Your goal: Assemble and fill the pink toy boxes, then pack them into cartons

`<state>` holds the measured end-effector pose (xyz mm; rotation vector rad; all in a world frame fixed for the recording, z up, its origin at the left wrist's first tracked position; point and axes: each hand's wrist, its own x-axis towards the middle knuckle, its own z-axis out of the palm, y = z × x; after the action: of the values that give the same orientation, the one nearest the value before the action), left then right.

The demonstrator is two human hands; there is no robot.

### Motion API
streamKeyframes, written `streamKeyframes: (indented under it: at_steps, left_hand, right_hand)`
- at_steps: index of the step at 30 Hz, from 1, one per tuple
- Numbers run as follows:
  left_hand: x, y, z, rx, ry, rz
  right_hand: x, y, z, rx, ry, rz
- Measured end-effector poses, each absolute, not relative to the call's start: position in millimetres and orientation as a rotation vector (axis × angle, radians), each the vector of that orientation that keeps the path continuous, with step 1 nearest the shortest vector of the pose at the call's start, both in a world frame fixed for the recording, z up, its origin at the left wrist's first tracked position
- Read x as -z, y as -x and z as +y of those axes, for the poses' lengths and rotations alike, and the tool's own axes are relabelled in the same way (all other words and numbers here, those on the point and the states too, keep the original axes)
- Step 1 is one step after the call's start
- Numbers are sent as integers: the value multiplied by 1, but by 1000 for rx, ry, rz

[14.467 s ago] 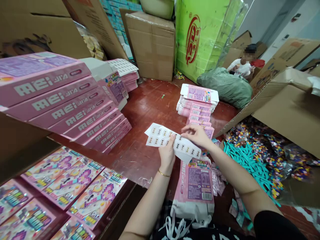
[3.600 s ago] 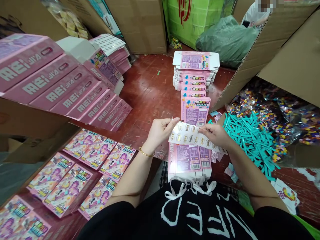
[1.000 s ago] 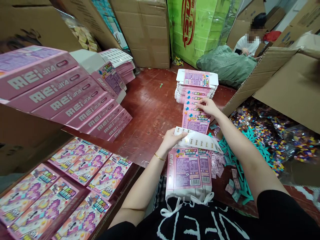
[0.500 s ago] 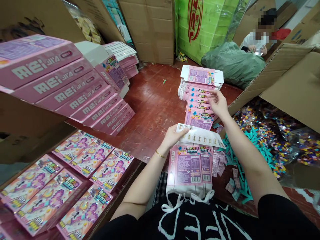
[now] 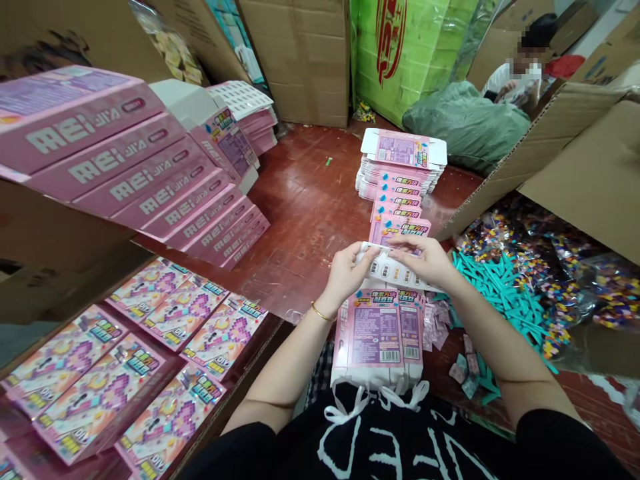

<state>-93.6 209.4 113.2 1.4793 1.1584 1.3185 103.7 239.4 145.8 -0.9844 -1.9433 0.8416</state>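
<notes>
A white sheet of round stickers [image 5: 395, 272] is stretched between my hands, above the pink boxes on my lap. My left hand [image 5: 351, 267] pinches its left end, thumb on top. At its upper edge, my right hand [image 5: 425, 259] has thumb and fingers closed on the sheet; whether a single sticker is between them I cannot tell. Below lies a pink and purple printed box [image 5: 375, 327] with a second one beside it. Just beyond my hands, flat pink boxes [image 5: 400, 200] overlap in a row leading to a stack.
Finished-looking pink boxes [image 5: 100, 373] fill a carton at left, with more boxes stacked [image 5: 150, 160] above. Teal plastic tools [image 5: 505, 293] and bags of coloured beads [image 5: 565, 267] lie at right by an open carton [image 5: 580, 180]. A person [image 5: 515, 80] sits at the back right.
My right hand has come down and toward me from the row of flat boxes to the sticker sheet. My left hand stays on the sheet's left end.
</notes>
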Motion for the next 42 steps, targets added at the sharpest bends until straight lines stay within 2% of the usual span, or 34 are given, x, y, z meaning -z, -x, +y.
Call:
streamKeyframes:
  at_steps: [6, 13, 18, 26, 32, 37, 42]
  left_hand:
    - [-113, 93, 211, -1337, -1453, 1162]
    - [-104, 90, 212, -1361, -1522, 1034]
    - [-106, 92, 210, -1355, -1660, 1253]
    - [-102, 94, 211, -1352, -1612, 1317]
    - [-82, 106, 214, -1320, -1432, 1308]
    - [-70, 119, 210, -1267, -1378, 1296]
    - [-64, 126, 212, -1246, -1329, 1308]
  right_hand:
    - [-143, -99, 233, -589, 743, -1839]
    - [-140, -85, 238, -938, 861, -1743]
    - [-139, -82, 241, -1027, 887, -1728]
    - [-144, -74, 234, -849, 775, -1630]
    - [-154, -107, 324, -623, 866, -1565]
    - [-148, -125, 414, -660, 1073, -1688]
    - [-134, -120, 432, -731, 1144, -1740]
